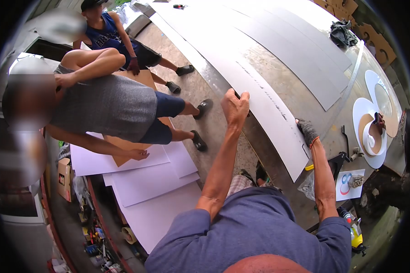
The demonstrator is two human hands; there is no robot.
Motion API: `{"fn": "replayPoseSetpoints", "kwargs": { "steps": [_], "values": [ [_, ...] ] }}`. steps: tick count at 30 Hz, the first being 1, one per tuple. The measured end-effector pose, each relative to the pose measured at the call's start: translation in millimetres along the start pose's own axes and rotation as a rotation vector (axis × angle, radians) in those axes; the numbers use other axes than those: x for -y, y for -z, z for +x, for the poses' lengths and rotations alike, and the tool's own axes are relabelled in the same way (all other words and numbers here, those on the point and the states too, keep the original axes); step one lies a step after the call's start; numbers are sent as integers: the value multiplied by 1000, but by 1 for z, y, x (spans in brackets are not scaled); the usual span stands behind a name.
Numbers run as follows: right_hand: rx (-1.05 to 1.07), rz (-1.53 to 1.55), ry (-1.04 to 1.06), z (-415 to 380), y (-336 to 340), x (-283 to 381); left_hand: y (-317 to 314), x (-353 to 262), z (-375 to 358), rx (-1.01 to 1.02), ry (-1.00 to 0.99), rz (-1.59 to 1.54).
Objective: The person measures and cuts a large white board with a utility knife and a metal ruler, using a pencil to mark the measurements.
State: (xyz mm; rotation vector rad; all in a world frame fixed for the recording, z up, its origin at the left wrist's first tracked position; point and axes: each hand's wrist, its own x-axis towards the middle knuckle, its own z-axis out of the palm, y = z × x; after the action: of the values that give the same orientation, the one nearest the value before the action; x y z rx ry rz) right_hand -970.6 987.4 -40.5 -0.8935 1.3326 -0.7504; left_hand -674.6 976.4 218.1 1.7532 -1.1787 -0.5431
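A long white sheet (255,86) lies on the metal workbench (305,109), running from the far end toward me. My left hand (235,107) grips its left edge, fingers curled over the rim. My right hand (308,131), in a dark fingerless glove, presses on the sheet's right edge near its close end. Grey sheets (300,54) lie beside it on the bench.
Two people stand to the left on the concrete floor, one bending over white boards (146,182) and a brown cardboard piece (136,145). White and brown cut rings (373,132) lie at the bench's right. A dark rag (344,34), cardboard cutouts (373,38) and a yellow bottle (355,232) are nearby.
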Motion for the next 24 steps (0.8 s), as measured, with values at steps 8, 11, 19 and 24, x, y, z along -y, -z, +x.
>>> {"fn": "replayPoseSetpoints", "kwargs": {
  "steps": [8, 11, 19, 24],
  "values": [
    [130, 126, -111, -25, -46, -2, 6, -24, 10, -44, -48, 207],
    [117, -88, 10, -26, -60, -11, 11, -36, 15, -23, -126, 281],
    [137, -805, 144, -38, -74, 21, 16, -42, 14, 10, -86, 342],
    [32, -941, 408, -82, -72, 73, 12, -29, 13, -34, -243, 368]
  ]
}}
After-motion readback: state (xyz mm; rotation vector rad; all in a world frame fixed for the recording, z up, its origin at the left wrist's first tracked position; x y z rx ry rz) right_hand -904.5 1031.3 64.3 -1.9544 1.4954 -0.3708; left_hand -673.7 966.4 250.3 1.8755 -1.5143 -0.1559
